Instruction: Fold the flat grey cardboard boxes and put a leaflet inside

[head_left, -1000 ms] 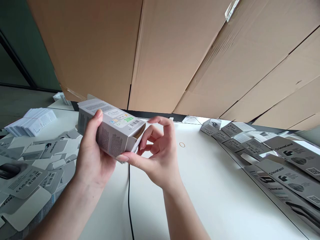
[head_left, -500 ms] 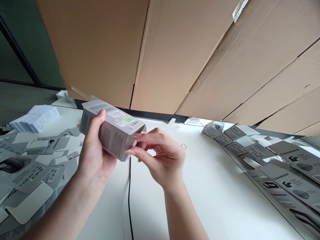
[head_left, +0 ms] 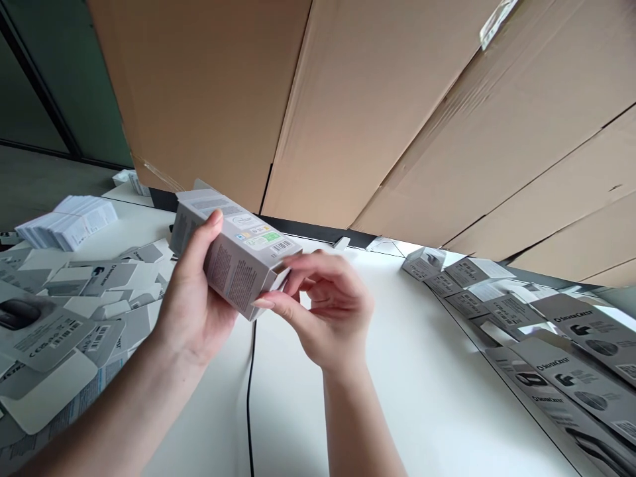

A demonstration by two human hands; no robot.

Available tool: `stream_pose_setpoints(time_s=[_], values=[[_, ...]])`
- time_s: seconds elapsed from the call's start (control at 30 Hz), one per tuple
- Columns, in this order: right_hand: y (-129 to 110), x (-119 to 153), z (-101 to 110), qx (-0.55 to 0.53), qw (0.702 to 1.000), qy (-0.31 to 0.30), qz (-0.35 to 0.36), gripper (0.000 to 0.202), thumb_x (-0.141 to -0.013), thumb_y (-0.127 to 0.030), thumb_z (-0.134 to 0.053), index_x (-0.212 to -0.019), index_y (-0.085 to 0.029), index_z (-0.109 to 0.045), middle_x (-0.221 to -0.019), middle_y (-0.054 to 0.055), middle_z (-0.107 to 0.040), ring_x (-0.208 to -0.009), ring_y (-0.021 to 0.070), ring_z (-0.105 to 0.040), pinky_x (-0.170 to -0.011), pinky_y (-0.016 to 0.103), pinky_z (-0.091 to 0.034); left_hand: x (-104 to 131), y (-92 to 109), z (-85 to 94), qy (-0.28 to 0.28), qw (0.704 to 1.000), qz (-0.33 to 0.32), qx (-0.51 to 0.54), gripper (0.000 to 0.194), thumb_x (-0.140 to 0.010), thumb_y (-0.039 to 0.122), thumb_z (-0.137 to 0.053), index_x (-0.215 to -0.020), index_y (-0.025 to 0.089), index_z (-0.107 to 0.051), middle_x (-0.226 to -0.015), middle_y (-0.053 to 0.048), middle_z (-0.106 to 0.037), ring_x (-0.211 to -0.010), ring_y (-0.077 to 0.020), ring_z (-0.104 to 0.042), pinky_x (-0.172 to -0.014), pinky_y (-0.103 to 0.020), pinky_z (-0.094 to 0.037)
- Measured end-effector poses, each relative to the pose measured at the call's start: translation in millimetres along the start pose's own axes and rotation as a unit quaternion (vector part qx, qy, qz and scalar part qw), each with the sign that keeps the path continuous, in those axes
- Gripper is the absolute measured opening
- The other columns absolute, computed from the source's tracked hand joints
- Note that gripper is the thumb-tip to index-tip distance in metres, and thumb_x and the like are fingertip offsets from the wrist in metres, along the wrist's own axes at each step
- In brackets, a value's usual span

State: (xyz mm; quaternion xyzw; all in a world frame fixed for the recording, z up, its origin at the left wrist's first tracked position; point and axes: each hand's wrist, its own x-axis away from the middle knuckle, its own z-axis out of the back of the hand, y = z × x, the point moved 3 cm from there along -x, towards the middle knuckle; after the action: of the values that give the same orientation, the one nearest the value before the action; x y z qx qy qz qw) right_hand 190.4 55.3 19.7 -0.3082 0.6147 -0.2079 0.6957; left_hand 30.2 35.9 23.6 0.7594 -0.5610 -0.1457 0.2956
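A grey printed carton [head_left: 243, 252] is held tilted above the white table, its near end turned to the right. My left hand [head_left: 193, 291] wraps round it from the left, thumb on the top edge and fingers underneath. At the carton's right end, my right hand [head_left: 322, 298] has its thumb and index finger on the end's edges, apart from each other. Its other fingers curl behind and are partly hidden. A flap stands up at the far end of the carton. What is inside the carton cannot be seen.
Flattened grey cartons [head_left: 89, 318] lie heaped at the left, with a banded stack of white leaflets [head_left: 69, 222] behind. More grey boxes [head_left: 541, 344] stand along the right. A black cable [head_left: 251, 397] crosses the white table [head_left: 422, 397]. Large cardboard boxes [head_left: 348, 119] wall off the back.
The carton and my left hand have shifted slightly right in view. My right thumb and index finger remain at its end, the index finger a little farther right.
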Motion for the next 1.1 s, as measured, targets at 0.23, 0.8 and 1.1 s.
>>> stream_pose_setpoints(time_s=[0.23, 0.8, 1.1], values=[[11, 1, 2, -0.056, 0.980, -0.044, -0.186, 0.119, -0.052, -0.032, -0.127, -0.150, -0.043, -0.061, -0.116, 0.002, -0.065, -0.095, 0.0238, -0.073, -0.051, 0.030, -0.056, 1, 1, -1.0, -0.067, 0.997, 0.015, -0.022, 0.046, -0.088, 0.046, -0.102, -0.127, 0.027, -0.086, -0.119, -0.008, -0.085, -0.125, -0.0400, -0.084, -0.109, -0.050, -0.074], [8, -1, 8, 0.007, 0.996, -0.085, -0.039, 0.090, -0.066, -0.063, -0.119, -0.143, -0.039, -0.078, -0.130, 0.008, -0.071, -0.118, 0.0286, -0.073, -0.081, 0.038, -0.077, -7, 8, 1.1, -0.111, 0.993, -0.031, -0.034, 0.050, -0.092, 0.054, -0.101, -0.131, 0.029, -0.083, -0.133, -0.009, -0.085, -0.148, -0.0438, -0.075, -0.124, -0.057, -0.067], [6, -3, 39, 0.030, 0.984, -0.156, -0.083, 0.113, -0.087, -0.084, -0.097, -0.181, -0.046, -0.048, -0.183, 0.010, -0.058, -0.165, 0.0401, -0.064, -0.134, 0.065, -0.063, 2, -10, 10.2, -0.252, 0.924, -0.179, -0.226, 0.070, -0.109, 0.043, -0.091, -0.169, 0.035, -0.054, -0.165, -0.007, -0.073, -0.153, -0.0305, -0.071, -0.129, -0.050, -0.063]])
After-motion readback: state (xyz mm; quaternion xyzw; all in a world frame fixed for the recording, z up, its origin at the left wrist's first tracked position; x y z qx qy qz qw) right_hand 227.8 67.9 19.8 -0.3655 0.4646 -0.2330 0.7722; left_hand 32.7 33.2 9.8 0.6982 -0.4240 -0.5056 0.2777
